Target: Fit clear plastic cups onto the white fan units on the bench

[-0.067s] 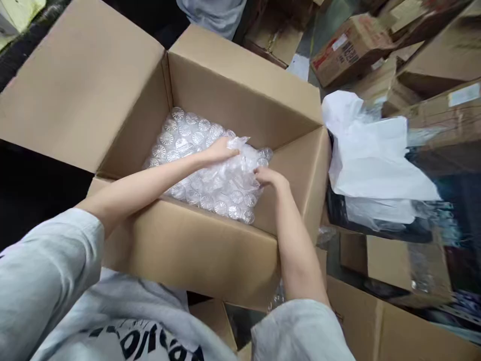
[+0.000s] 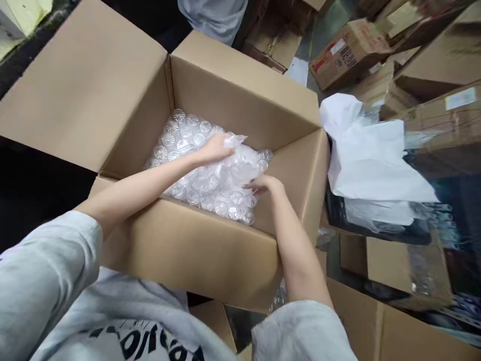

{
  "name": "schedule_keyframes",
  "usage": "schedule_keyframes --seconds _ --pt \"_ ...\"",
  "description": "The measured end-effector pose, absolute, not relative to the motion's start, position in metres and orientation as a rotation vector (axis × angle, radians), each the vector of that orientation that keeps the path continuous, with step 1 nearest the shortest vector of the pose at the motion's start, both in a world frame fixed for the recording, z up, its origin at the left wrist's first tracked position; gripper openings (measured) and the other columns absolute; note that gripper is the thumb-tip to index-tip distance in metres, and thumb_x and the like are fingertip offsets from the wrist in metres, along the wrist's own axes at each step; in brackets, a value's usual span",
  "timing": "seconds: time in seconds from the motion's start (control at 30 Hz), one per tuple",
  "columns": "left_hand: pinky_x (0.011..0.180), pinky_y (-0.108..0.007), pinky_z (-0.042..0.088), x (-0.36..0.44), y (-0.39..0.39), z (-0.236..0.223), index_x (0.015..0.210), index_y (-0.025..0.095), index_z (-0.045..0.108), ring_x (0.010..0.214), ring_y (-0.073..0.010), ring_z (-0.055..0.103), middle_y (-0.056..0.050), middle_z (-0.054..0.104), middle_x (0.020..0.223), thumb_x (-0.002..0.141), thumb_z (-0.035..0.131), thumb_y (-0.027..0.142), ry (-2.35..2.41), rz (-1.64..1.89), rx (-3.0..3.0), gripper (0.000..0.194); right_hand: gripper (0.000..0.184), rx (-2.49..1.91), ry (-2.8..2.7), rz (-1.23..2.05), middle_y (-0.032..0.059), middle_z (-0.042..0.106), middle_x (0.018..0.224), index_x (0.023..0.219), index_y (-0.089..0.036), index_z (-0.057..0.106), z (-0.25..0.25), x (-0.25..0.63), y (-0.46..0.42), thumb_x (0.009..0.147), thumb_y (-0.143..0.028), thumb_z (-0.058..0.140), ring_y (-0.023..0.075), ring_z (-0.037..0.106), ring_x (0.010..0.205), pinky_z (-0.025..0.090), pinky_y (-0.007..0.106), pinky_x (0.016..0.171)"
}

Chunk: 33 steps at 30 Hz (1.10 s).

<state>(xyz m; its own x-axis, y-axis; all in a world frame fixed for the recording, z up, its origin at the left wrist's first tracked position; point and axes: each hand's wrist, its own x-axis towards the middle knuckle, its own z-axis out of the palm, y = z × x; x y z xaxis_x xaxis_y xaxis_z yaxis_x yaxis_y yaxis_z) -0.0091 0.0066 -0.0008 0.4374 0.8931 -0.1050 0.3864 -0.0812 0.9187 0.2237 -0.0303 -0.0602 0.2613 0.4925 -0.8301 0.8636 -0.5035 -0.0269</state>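
Observation:
A large open cardboard box [image 2: 210, 250] stands in front of me. Inside it lie rows of clear, round-ended plastic pieces [image 2: 220, 207] with ribbed ends, packed side by side. Over them is crumpled clear plastic film [image 2: 244, 163], possibly a bag. My left hand [image 2: 217, 149] reaches in over the rows and is closed on a bunched edge of this film. At the right end of the rows, my right hand [image 2: 265, 184] is low beside the film, its fingers stretched and apart; whether the fingertips touch the film I cannot tell.
The box flaps are folded outward, one wide flap [image 2: 82, 85] to the left. White sheets [image 2: 372, 155] lie on a dark surface to the right. Several cardboard boxes [image 2: 347, 52] are stacked at the upper right. Part of another person's clothing [image 2: 216, 20] shows beyond the box.
My right hand has shifted slightly left and down, with its fingers spreading off the film. My left hand has drawn a little to the left, still gripping the film.

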Motion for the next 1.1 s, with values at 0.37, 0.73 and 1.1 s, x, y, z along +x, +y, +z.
schedule_keyframes --seconds 0.37,0.73,1.1 --pt "0.101 -0.039 0.050 -0.016 0.002 -0.028 0.115 0.008 0.065 0.113 -0.0314 0.065 -0.018 0.069 0.119 0.073 0.065 0.009 1.194 0.410 2.010 0.042 0.019 2.282 1.754 -1.127 0.0039 0.072 0.100 0.107 -0.014 0.067 -0.046 0.202 -0.033 0.103 -0.032 0.061 0.0154 0.071 0.085 0.061 0.031 0.074" --pt "0.096 -0.034 0.050 -0.008 0.000 -0.038 0.108 0.010 0.073 0.111 -0.0310 0.067 -0.016 0.072 0.113 0.080 0.071 0.023 1.051 0.176 2.206 0.031 0.013 2.433 1.931 -0.998 0.0032 0.073 0.092 0.093 -0.016 0.069 -0.057 0.208 -0.052 0.083 -0.015 0.077 0.0217 0.070 0.095 0.055 0.041 0.090" --pt "0.086 -0.032 0.051 0.005 -0.013 -0.020 0.098 0.013 0.076 0.095 -0.0246 0.070 -0.010 0.075 0.098 0.089 0.060 0.020 0.945 0.225 2.211 0.019 0.023 2.495 1.942 -1.519 0.0029 0.074 0.095 0.113 -0.022 0.063 -0.044 0.201 -0.059 0.097 -0.037 0.062 0.0187 0.073 0.094 0.061 0.029 0.077"
